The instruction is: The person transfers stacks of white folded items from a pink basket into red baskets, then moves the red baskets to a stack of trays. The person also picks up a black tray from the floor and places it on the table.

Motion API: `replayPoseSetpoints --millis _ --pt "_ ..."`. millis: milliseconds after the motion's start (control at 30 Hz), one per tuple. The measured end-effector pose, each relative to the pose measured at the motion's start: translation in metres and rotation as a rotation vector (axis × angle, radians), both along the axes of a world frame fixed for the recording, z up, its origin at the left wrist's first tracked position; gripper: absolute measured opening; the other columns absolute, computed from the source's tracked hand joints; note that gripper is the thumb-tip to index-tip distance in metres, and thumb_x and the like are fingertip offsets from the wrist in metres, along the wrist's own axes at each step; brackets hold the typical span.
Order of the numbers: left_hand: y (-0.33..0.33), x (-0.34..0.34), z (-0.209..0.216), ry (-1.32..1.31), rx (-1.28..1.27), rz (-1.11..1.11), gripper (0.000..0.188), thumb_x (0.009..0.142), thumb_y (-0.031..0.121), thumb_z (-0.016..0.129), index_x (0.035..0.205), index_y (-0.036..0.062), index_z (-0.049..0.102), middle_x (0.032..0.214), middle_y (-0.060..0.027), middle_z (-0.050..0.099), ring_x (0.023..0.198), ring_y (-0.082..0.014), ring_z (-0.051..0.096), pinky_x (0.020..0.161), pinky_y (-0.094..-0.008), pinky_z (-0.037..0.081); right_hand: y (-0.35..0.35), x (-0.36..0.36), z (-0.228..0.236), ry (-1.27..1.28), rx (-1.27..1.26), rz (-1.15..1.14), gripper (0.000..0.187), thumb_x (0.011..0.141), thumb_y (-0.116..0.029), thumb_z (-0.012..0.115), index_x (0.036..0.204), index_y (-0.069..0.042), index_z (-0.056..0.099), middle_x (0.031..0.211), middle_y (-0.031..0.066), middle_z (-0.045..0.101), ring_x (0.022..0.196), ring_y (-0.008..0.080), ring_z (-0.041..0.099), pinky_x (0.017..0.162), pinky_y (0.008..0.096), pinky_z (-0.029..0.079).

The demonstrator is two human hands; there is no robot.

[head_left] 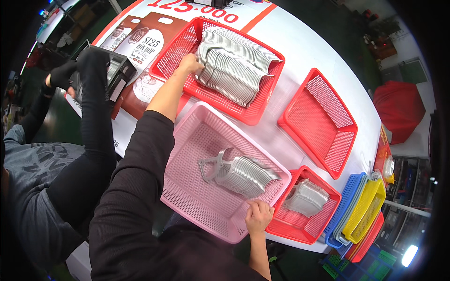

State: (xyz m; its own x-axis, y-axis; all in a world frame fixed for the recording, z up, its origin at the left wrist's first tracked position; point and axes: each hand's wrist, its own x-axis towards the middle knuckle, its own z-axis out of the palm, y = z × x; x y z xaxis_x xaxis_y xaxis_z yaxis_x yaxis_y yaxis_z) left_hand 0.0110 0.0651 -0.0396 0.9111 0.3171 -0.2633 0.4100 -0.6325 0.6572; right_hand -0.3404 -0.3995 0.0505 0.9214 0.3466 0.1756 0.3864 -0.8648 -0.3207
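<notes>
My left arm stretches out to the large red basket (255, 117), where my left hand (191, 64) has its fingers closed at the near-left end of a row of thin, curved silver metal plates (229, 77). Its fingertips are partly hidden against the plates. My right hand (258, 216) grips the near-right rim of a pink basket (197, 196). Inside the pink basket a shorter row of the same silver plates (251, 175) stands packed together. At that row's left end, a few plates (213, 166) lean apart, showing their cut-out outlines.
A red basket with a bare bottom (314, 122) sits at the right. A smaller red basket (304, 234) holds more silver plates. Nested blue and yellow baskets (365, 210) stand at the table's right edge. At left, a person in black sleeves (96, 98) is beside a black-framed device (119, 75).
</notes>
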Motion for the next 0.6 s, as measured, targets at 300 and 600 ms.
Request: replayPoseSetpoints --millis 300,600 --pt "0.001 -0.008 0.002 0.106 0.287 -0.275 0.044 0.067 0.019 0.071 0.104 -0.0036 0.064 0.098 -0.0223 0.066 0.096 -0.0338 0.064 0.086 -0.0396 0.050 0.002 0.002 0.000 -0.004 0.024 -0.008 0.019 0.066 -0.002 0.063 0.081 -0.013 0.066 0.081 0.0005 0.061 0.074 0.0192 0.057 0.067 0.0339 0.035" --pt "-0.029 -0.027 0.037 0.164 0.457 -0.060 0.037 0.069 0.012 0.063 0.101 -0.0077 0.064 0.105 -0.0264 0.063 0.101 -0.0358 0.063 0.088 -0.0422 0.050 -0.002 0.001 -0.001 -0.018 0.049 0.016 0.020 0.067 -0.003 0.063 0.083 -0.013 0.067 0.081 0.0023 0.061 0.076 0.0198 0.057 0.067 0.0347 0.035"
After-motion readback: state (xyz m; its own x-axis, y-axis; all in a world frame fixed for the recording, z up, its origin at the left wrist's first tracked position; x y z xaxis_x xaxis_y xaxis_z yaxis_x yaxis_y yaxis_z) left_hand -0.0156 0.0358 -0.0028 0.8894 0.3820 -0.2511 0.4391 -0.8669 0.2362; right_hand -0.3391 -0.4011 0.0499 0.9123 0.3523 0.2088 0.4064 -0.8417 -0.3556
